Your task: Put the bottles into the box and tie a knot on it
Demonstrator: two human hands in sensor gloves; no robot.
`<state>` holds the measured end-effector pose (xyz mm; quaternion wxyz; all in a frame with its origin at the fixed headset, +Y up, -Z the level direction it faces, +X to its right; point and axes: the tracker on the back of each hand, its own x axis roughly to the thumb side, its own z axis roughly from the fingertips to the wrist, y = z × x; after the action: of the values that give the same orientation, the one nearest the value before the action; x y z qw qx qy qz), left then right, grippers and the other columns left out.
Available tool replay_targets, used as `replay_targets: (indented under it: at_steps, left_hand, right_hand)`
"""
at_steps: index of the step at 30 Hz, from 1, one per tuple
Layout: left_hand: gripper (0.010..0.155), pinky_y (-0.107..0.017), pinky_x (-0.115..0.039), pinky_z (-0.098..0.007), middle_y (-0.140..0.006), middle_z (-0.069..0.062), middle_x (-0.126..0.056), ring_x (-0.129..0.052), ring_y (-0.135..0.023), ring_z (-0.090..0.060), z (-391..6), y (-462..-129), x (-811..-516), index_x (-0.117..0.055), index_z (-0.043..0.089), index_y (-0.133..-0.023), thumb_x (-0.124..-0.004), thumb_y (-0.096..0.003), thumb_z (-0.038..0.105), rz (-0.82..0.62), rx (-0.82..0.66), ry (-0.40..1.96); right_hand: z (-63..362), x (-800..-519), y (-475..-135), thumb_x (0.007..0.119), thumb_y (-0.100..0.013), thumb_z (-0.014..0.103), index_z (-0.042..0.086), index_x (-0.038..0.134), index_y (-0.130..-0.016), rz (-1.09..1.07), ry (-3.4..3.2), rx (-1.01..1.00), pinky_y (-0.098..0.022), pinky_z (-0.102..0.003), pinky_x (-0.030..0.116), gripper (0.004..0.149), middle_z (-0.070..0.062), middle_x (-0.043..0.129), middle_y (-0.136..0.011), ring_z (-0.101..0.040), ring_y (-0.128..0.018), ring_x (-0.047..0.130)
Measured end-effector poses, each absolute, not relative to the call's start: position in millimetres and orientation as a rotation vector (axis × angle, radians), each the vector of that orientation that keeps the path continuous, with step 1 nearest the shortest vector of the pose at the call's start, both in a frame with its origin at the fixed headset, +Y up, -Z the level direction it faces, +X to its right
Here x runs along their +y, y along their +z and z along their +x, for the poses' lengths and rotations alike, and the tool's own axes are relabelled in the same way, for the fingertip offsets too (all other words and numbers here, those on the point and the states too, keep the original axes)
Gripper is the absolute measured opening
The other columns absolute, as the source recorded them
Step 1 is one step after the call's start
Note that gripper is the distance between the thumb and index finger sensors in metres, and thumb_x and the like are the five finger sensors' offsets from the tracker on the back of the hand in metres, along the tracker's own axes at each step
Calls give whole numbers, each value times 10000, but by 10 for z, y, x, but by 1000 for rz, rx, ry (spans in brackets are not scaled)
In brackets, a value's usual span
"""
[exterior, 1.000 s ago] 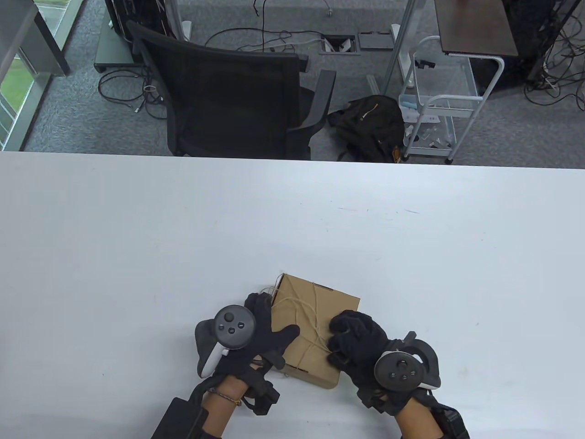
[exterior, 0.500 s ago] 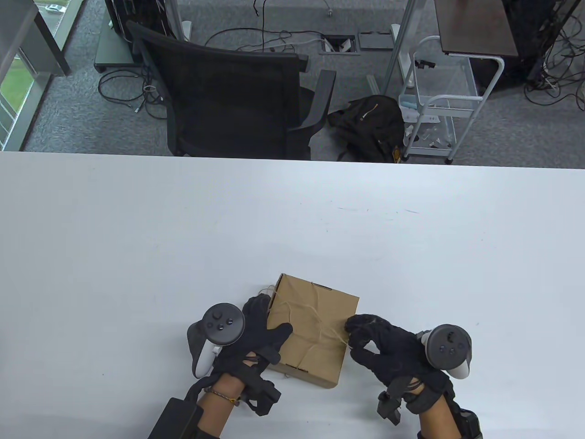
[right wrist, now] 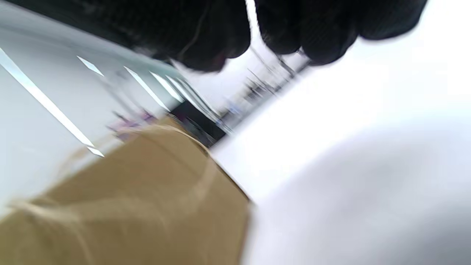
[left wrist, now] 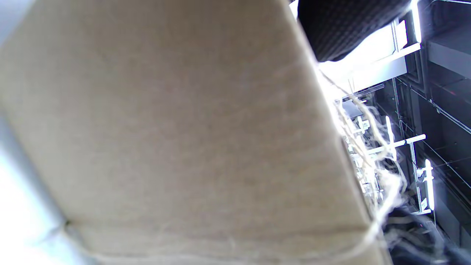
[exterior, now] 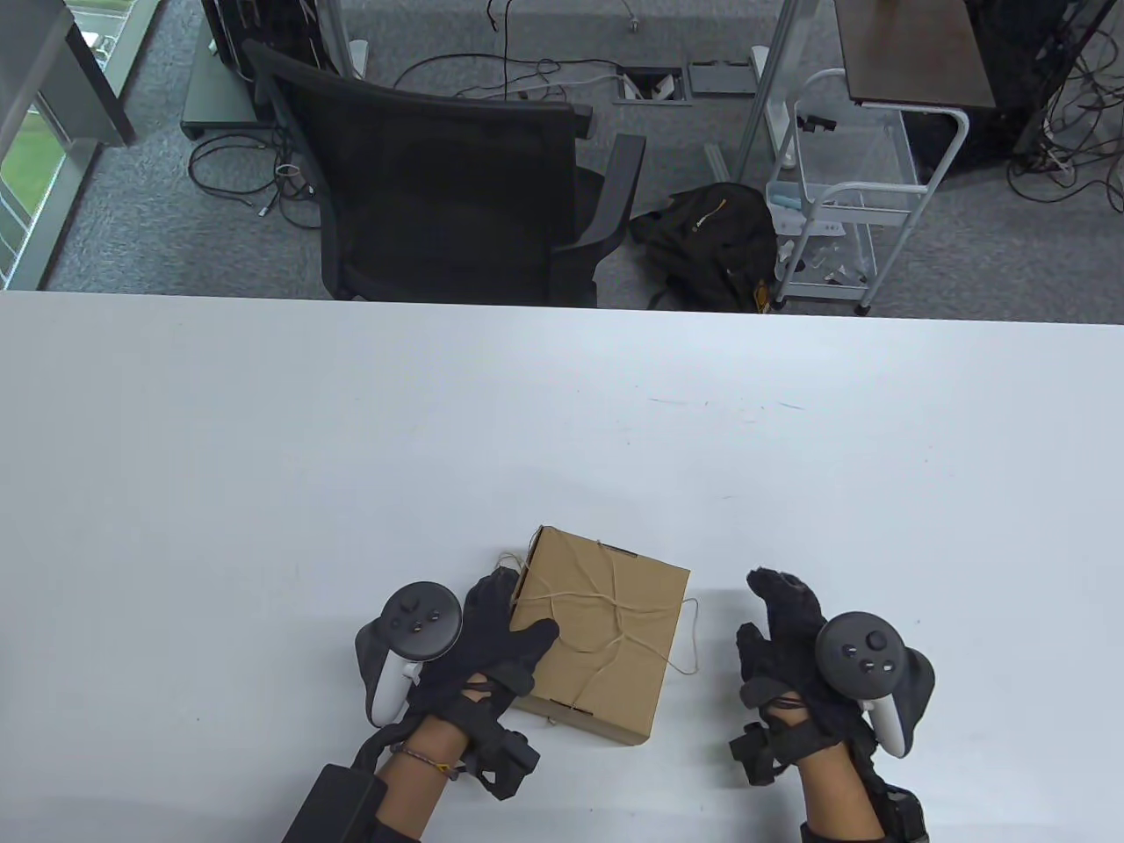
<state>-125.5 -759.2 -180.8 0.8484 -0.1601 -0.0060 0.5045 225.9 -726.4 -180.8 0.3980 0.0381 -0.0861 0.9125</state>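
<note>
A closed cardboard box (exterior: 606, 650) lies near the table's front edge, and no bottle is in sight. Thin twine (exterior: 620, 615) crosses its lid and is knotted near the middle. A loose end (exterior: 692, 637) loops off the right side. My left hand (exterior: 522, 606) holds the box's left side, thumb on the lid and fingers along the wall. The left wrist view is filled by the box (left wrist: 176, 129), with twine (left wrist: 371, 147) beside it. My right hand (exterior: 773, 615) hovers right of the box, loosely curled and holding nothing. In the right wrist view its fingers (right wrist: 206, 33) hang above the blurred box (right wrist: 140, 206).
The white table (exterior: 351, 439) stretches wide on both sides of the box and behind it. Beyond its far edge stand a black office chair (exterior: 439, 176), a dark backpack (exterior: 711, 237) and a white wire cart (exterior: 843, 193).
My right hand let go of the twine and moved off the lid to the right. The twine's end now hangs loose at the box's right edge. The left hand stayed put.
</note>
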Motion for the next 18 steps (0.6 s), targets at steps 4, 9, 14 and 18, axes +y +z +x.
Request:
replay_targets:
  at_steps: [4,9,14,18]
  left_hand:
    - [940,-661,-661,-688,-1209,-394,-328,-623,-993,-666,-1251,-1804,-7590,-311,11,-1171,-799,-551,523,-335,-15,1060]
    - [947,-661,-660,-689,-1208,-396,-319,-618,-994,-667,-1247,-1800,-7595,-302,9,-1171,-799,-553,529,-338,-19,1059]
    - [948,-660,-659,-691,-1205,-402,-313,-619,-994,-665,-1238,-1795,-7605,-283,3,-1169,-781,-559,530,-343,-18,1059]
    - [952,-663,-651,-693,-1209,-396,-308,-608,-998,-667,-1238,-1798,-7610,-280,12,-1173,-786,-558,532,-353,-16,1072]
  right_hand:
    - [1877,-7157,-1752,746,-464,185,119,712,-1005,406,2187,-323,-630,-755,349,547,-291,389,-1103,-597,-925,362]
    - [1583,-7268,-1809,784,-486,283,162,781,-953,459,2482,-171,-622,-763,263,482,-277,362,-1122,-611,-930,257]
    - [1675,-7177,-1770,767,-448,244,104,855,-816,621,2298,-224,-607,-805,298,403,-238,602,-1049,-566,-939,467]
    - [1942,-7190,-1807,743,-454,244,94,832,-829,560,1743,-172,-608,-817,330,413,-221,626,-1029,-542,-930,515]
